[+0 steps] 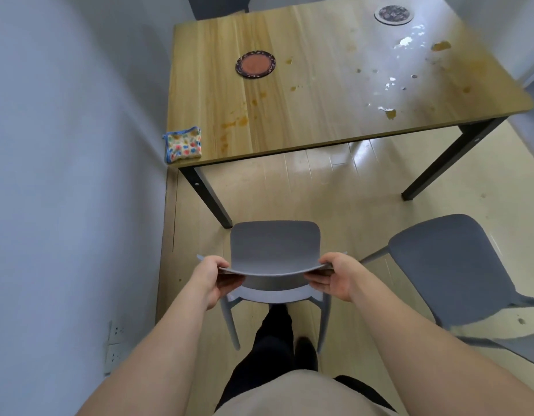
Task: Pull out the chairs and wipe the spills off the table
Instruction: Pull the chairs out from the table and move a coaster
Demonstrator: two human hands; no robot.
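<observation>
Grey moulded plastic formed the chair (274, 250), whose curved backrest was gripped at both ends: the left hand (213, 280) curled its fingers under the left end with the thumb on top, and the right hand (334, 277) pinched the right end the same way. It stood on the pale plank floor (319, 187), clear of the table's near edge. A second grey chair (448, 271), smooth and rounded, stood beside it to the right. The table (289, 49) had a wood-grain top on black square legs. Amber and whitish spills (391, 112) lay scattered across it, thickest toward the right edge. A folded, spotted cloth (183, 144) sat at the near left corner. One round patterned coaster (255, 65) lay left of centre, another (394, 14) by the far edge.
</observation>
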